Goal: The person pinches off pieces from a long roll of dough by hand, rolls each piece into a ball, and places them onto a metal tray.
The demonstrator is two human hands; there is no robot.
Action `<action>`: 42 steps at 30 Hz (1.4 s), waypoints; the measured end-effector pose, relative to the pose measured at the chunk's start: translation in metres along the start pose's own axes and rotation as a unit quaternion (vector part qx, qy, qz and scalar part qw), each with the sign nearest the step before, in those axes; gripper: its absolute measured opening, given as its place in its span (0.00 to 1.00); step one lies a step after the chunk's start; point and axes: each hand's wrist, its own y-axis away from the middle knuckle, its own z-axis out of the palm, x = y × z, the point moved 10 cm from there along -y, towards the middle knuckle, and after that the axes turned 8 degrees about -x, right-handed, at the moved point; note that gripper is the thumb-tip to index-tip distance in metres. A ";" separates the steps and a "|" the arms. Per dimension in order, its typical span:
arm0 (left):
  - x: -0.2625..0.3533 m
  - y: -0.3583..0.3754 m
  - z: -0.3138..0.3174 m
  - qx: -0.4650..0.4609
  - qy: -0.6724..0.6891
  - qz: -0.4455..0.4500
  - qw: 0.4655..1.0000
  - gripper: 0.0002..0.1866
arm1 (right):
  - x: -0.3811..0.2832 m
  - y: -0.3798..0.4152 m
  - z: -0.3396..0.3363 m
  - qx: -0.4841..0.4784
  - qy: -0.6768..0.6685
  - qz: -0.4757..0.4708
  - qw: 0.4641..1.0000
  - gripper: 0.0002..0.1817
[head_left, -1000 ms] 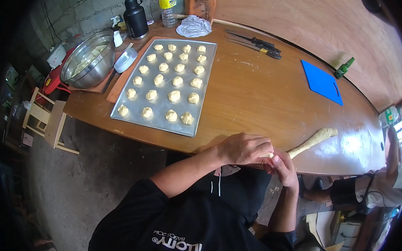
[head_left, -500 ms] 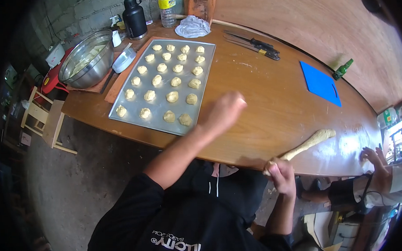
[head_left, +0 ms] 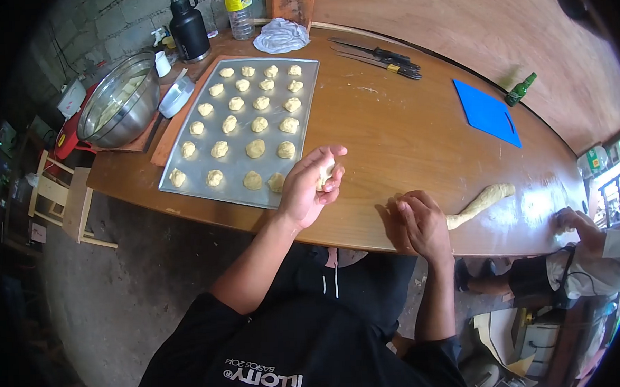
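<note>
My left hand is closed around a small piece of pale dough, raised beside the front right corner of a metal baking tray. Several rounded dough pieces sit in rows on that tray. Over the table's front edge, my right hand has its fingers loosely stretched, with the thumb apart and no dough showing in them. Just beyond it lies a thick dough rope, its near end overlapped by the hand in this view.
Knives lie at the back, and a blue cutting board is near a green bottle. A steel bowl, black flask, plastic bottle and crumpled cloth stand left. Another person is at the right.
My left hand has moved down and turned, so the dough piece in it now shows. My right hand has risen off the rope's near end and loosened. The view has shifted slightly.
</note>
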 end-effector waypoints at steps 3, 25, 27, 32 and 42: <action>-0.001 -0.001 0.008 -0.075 0.152 -0.029 0.985 0.33 | 0.012 0.000 0.008 0.016 0.007 0.002 1.000 0.13; -0.042 -0.017 0.054 -0.111 0.141 -0.004 0.984 0.22 | 0.030 -0.004 -0.028 0.132 -0.054 0.148 0.979 0.35; -0.041 -0.018 0.057 -0.118 0.106 0.041 0.987 0.22 | -0.041 -0.007 -0.040 0.181 0.234 -0.049 0.954 0.37; -0.043 -0.012 0.080 -0.141 -0.011 0.072 0.987 0.29 | -0.057 -0.006 0.011 0.054 -0.086 -0.025 0.995 0.27; -0.048 -0.015 0.076 -0.091 -0.191 0.074 0.975 0.30 | -0.093 -0.004 -0.016 0.139 0.054 -0.112 0.982 0.21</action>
